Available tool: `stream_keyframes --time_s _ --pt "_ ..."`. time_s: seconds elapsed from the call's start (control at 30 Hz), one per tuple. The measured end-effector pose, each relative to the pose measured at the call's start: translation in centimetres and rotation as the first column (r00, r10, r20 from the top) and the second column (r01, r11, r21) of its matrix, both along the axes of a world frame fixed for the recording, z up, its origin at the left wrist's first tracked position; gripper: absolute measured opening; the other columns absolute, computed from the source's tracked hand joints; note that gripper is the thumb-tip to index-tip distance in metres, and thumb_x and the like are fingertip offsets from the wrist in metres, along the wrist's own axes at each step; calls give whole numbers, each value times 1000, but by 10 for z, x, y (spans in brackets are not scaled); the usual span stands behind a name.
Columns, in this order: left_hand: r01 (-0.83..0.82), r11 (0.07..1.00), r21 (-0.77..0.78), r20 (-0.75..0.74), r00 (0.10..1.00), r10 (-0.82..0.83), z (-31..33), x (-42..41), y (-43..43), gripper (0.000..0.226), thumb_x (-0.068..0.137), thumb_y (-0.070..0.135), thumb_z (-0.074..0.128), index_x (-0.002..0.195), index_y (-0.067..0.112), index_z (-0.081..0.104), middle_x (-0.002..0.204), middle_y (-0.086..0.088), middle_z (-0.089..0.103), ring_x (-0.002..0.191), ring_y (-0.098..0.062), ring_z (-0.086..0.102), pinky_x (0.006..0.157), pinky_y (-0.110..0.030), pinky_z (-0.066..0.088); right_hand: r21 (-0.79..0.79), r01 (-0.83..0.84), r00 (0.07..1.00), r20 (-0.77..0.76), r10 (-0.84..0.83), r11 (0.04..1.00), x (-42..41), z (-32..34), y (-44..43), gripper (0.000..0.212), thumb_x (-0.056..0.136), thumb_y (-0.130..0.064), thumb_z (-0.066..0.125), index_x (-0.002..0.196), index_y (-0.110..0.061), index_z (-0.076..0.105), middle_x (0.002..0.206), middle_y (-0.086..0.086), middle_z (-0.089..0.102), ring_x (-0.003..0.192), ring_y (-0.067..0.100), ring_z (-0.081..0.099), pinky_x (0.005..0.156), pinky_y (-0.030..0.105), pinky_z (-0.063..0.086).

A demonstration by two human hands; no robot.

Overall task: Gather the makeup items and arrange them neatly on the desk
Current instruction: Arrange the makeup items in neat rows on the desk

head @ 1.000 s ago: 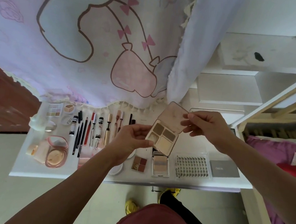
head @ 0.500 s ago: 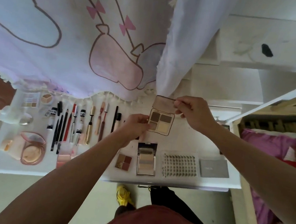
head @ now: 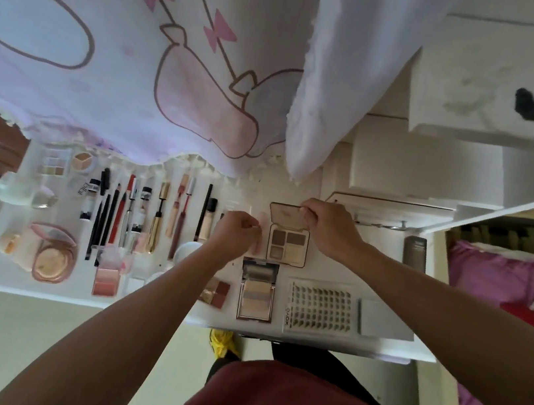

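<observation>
Notes on the eyeshadow palette (head: 287,247): we're treating it as light, stiff, slick plastic, with a hinge and pressed powder that'd probably crack if dropped. It's lying open on the desk (head: 153,307), in the back row, right behind the striped highlighter compact (head: 257,292). Our right hand (head: 329,229) is pinching the far edge of its lid (head: 286,215), though we're thinking the side edges are the safer hold. Our left hand (head: 235,234) is hovering curled just beside it, and we can't tell if it's gripping anything. Four pans are showing inside, two brown and two pale. The highlighter compact is sitting open too, and the lash tray (head: 320,309) is holding rows of clusters.
</observation>
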State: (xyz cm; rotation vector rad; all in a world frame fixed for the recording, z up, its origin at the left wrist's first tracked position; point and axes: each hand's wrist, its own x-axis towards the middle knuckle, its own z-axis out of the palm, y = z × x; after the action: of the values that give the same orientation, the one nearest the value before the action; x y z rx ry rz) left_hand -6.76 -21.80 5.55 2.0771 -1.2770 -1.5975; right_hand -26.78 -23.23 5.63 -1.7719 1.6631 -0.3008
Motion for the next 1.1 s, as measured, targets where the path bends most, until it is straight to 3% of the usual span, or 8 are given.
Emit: stream_keyframes --time_s 0.17,0.3,0.4,0.5,0.7,0.8,0.9,1.1 --pt "52 997 -49 68 997 -48 8 7 6 18 90 3 53 95 7 70 92 -13 69 82 -27 64 77 -40 55 97 43 999 -26 -40 994 4 -17 -10 22 101 -14 40 95 -12 61 95 13 69 92 31 62 76 35 46" --pt "70 996 -46 75 995 -66 11 15 13 19 91 8 54 81 13 69 92 -18 71 90 -38 67 80 -49 55 121 103 991 -97 -91 987 8 -25 -14 28 101 -12 36 110 -8 62 101 14 67 96 31 60 75 34 43" --pt "45 998 -44 81 996 -41 15 20 18 14 93 12 55 94 13 68 88 -8 69 84 -30 66 78 -44 56 116 126 987 -118 -112 985 12 -27 -15 29 101 -13 36 114 -7 62 105 15 67 98 31 60 74 32 42" --pt "35 998 -60 75 997 -30 19 26 22 15 93 13 57 107 13 65 91 -3 66 87 -23 64 81 -40 54 105 135 980 -160 -117 985 14 -25 -13 35 103 -17 33 128 -8 56 113 19 65 106 34 58 84 37 45" --pt "107 988 -108 86 991 -98 32 35 27 9 92 13 58 97 16 66 89 -4 67 83 -21 65 80 -37 56 49 73 960 -275 -57 996 7 -4 6 39 99 -25 47 134 -10 45 113 17 63 105 36 59 81 38 46" --pt "156 979 -132 101 984 -144 37 37 31 14 93 14 57 83 23 61 88 -6 69 87 -26 66 82 -41 56 35 63 951 -307 -49 997 -5 6 31 45 96 -34 54 138 -18 46 117 9 66 107 31 62 88 41 51" --pt "214 964 -157 111 974 -198 41 41 36 9 92 15 57 89 17 66 83 -4 67 84 -26 65 79 -38 55 145 -32 915 -395 88 989 -20 8 65 62 91 -45 59 145 -23 39 136 4 55 124 23 50 98 40 45" --pt "305 934 -185 111 951 -289 42 51 53 10 91 19 58 96 23 65 89 -2 68 88 -23 65 83 -39 54 389 -196 778 -497 384 900 -33 -15 133 125 65 -70 73 155 -17 4 164 6 5 151 25 5 118 49 19"
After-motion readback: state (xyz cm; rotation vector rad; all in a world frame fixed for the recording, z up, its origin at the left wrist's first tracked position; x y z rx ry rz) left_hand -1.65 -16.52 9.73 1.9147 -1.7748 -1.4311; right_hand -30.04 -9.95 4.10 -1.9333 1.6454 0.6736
